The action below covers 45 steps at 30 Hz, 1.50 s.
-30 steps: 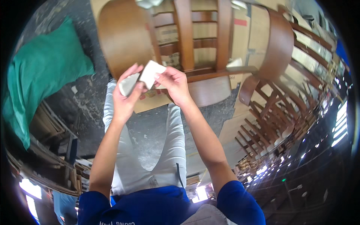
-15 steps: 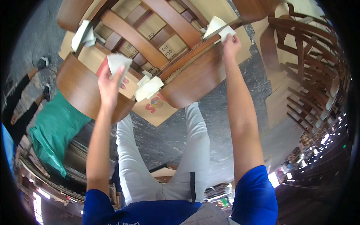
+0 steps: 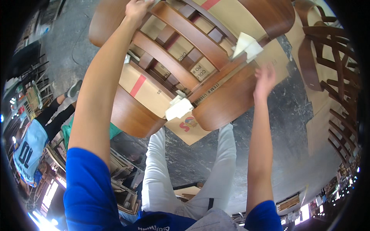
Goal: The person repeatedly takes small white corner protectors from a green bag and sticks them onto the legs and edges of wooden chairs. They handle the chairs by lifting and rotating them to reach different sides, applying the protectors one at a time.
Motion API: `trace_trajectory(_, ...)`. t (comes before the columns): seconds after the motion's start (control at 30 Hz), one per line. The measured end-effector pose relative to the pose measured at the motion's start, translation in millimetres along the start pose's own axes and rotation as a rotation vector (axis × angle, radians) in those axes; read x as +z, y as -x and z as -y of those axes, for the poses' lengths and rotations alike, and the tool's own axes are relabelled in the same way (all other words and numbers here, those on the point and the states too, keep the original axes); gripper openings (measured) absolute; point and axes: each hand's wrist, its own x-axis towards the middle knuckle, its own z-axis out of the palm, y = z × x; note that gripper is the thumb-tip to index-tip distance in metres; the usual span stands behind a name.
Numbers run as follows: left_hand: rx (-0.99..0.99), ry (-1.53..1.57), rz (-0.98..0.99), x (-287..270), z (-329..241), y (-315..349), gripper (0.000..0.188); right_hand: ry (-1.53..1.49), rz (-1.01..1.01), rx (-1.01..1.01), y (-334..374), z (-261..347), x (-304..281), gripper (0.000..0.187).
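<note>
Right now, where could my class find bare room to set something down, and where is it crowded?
Bare dark floor shows between the right forearm and the cardboard beside the chairs, with another patch between the trouser legs. It is crowded around the slatted wooden frame, where white padding pieces and curved wooden panels sit close.

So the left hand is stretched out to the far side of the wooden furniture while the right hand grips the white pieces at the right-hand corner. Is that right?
Not quite: the right hand grips nothing. The head view shows it blurred but open, apart from the white pieces at that corner. The left hand is indeed stretched to the furniture's far side.
</note>
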Motion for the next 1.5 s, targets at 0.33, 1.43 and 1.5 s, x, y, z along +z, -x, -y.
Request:
trace_trajectory(0.33, 0.135, -0.218, -0.376, 63, -1, -109, 0.032, 0.225, -0.186, 0.166, 147, -40, -223, 0.046)
trace_trajectory(1.43, 0.293, -0.493, -0.069, -96, -63, 489, 0.010, 0.381, -0.223, 0.511, 309, 0, -271, 0.022)
trace_trajectory(1.5, -0.033, -0.329, -0.157, -143, -63, 553, 0.014, 0.248, 0.037, 0.544, 286, 39, -222, 0.025)
